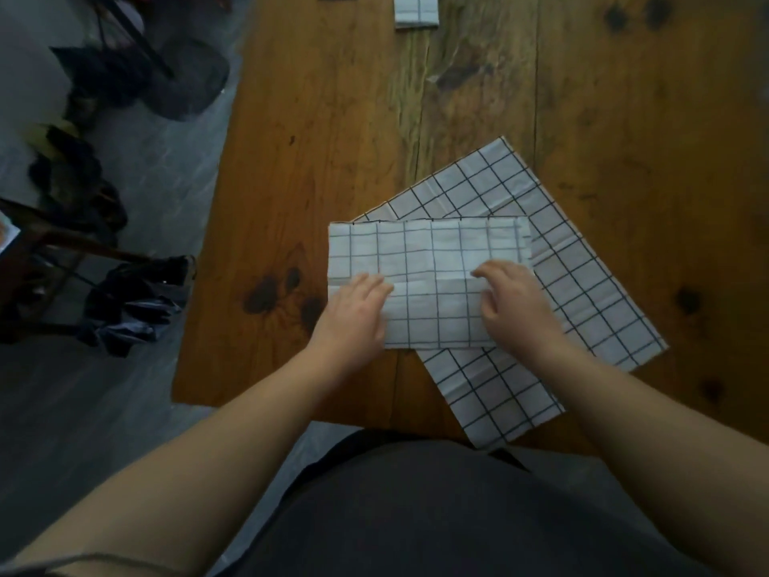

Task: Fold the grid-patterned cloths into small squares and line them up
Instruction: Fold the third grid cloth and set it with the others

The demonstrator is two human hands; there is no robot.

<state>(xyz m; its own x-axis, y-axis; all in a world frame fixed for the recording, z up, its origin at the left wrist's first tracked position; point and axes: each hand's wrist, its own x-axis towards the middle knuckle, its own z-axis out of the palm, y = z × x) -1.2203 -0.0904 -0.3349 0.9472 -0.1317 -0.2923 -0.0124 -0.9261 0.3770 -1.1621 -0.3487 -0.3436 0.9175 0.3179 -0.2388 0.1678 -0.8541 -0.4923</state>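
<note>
the desk (333, 118) takes up most of what i see, bare wood running away from me and out to my right, its left edge a little way beyond my left wrist and its near edge just under my forearms. on it lies the spread cloth (591, 285), turned at a slant, its lowest corner reaching the near edge (perhaps just past it). on top of that sits the half-folded cloth (428, 251), square to me, its long axis running left to right, the far long edge well clear of my fingertips and the near one tucked between my wrists. two finished squares (416, 10) wait at the far end, well apart from all this. my left hand (353, 310) lies on the left end of the half-folded cloth, its fingers (374, 285) straight and pressing it flat, gripping nothing. my right hand (512, 301) is on the right part, its fingers (489, 270) curled onto a crease line; whether they pinch a layer or only press, i cannot tell. i judge the next fold runs along the long axis, one short end over the other; the right end is nearer my right hand, and the room above is open.
</note>
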